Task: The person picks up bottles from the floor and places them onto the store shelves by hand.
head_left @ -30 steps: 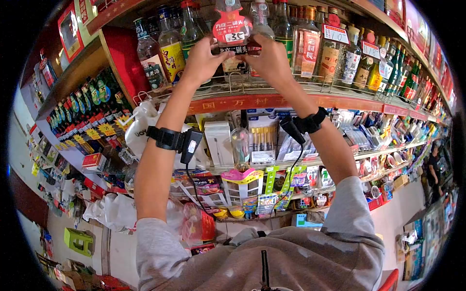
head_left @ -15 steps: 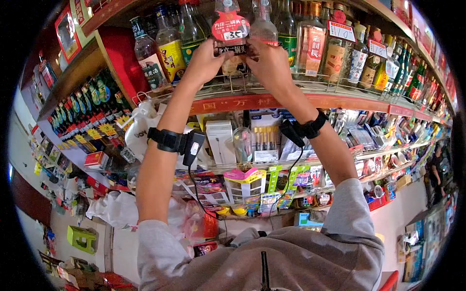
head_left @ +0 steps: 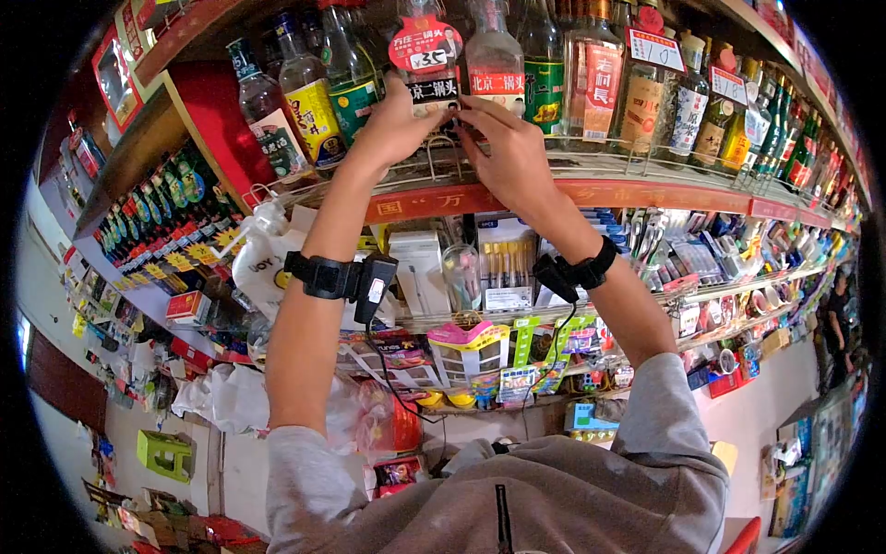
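A clear liquor bottle point(head_left: 434, 72) with a black label and a red hanging price tag point(head_left: 425, 44) reading 35 stands at the front of the top shelf. My left hand point(head_left: 392, 134) is closed around its left side, fingers partly hidden behind the wrist and palm. Against the bottle's lower right edge, my right hand point(head_left: 508, 152) has its fingers and thumb drawn together. Just right of it stands a similar clear bottle with a red label point(head_left: 496, 85). Green-labelled bottles point(head_left: 355, 102) flank the pair.
A low wire rail point(head_left: 443, 162) runs along the shelf's front edge, above a red strip with lettering point(head_left: 628, 197). More bottles point(head_left: 595, 83) line the shelf to the right. Toothbrush packs point(head_left: 506, 263) and boxes fill the shelf below. Black cables point(head_left: 374, 355) hang from both wrist straps.
My right hand has slid down off the red-labelled bottle's front, so its label now shows. My left hand has shifted slightly left and down, uncovering more of the black label.
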`<state>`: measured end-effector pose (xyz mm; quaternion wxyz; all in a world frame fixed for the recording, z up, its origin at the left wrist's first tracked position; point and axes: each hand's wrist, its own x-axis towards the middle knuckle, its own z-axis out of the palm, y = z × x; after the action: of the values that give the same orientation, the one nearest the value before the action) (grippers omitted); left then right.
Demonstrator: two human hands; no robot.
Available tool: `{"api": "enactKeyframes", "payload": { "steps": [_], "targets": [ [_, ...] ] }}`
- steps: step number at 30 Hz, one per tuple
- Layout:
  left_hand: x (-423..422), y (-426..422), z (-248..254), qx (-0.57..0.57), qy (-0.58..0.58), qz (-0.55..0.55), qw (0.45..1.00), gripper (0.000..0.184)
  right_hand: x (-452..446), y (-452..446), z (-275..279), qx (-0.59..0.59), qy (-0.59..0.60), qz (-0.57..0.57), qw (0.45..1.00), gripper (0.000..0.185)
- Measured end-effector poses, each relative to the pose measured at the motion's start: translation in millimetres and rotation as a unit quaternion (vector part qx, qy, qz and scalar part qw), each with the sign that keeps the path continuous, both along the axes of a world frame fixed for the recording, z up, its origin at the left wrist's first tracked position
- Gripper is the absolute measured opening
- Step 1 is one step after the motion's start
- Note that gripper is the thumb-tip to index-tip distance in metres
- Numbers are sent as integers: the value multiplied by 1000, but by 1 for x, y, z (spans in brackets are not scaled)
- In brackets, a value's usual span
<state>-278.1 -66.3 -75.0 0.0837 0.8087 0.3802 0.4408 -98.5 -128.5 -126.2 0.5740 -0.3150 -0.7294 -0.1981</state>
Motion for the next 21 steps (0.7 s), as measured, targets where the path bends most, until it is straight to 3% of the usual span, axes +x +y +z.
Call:
{"api": "enactKeyframes", "payload": {
  "steps": [6, 10, 12, 13, 14, 15, 16, 18, 21],
  "targets": [
    [-1, 25, -11, 38, 9, 10, 999, 65, -3, -1, -1, 3, 17, 1, 1000, 26],
    [-5, 22, -12, 89, 36, -10, 995, 65, -3, -2, -2, 61, 31, 48, 997, 36],
    [-7, 4, -9, 15, 65, 61, 996, 49, -7, -14, -7, 104, 44, 40, 993, 37],
    [5, -34, 1, 9, 52, 108, 993, 59, -7, -23, -16, 123, 46, 59, 990, 37],
    [0, -44, -7, 1, 58, 108, 992, 59, -7, -35, -29, 141, 50, 75, 986, 36],
    [-6, -49, -15, 68, 49, 112, 990, 61, -5, -53, -50, 50, 10, 43, 998, 29],
    [-11, -57, -24, 132, 41, 111, 984, 64, -9, -55, -74, 100, 6, 84, 991, 30],
    [-19, -101, -35, 233, 58, 126, 963, 59, -14, -73, -129, -5, -60, 167, 984, 37],
    [-37, -150, -74, 184, -48, 79, 979, 49, -52, -97, -232, -170, -39, 310, 935, 41]
  ]
}}
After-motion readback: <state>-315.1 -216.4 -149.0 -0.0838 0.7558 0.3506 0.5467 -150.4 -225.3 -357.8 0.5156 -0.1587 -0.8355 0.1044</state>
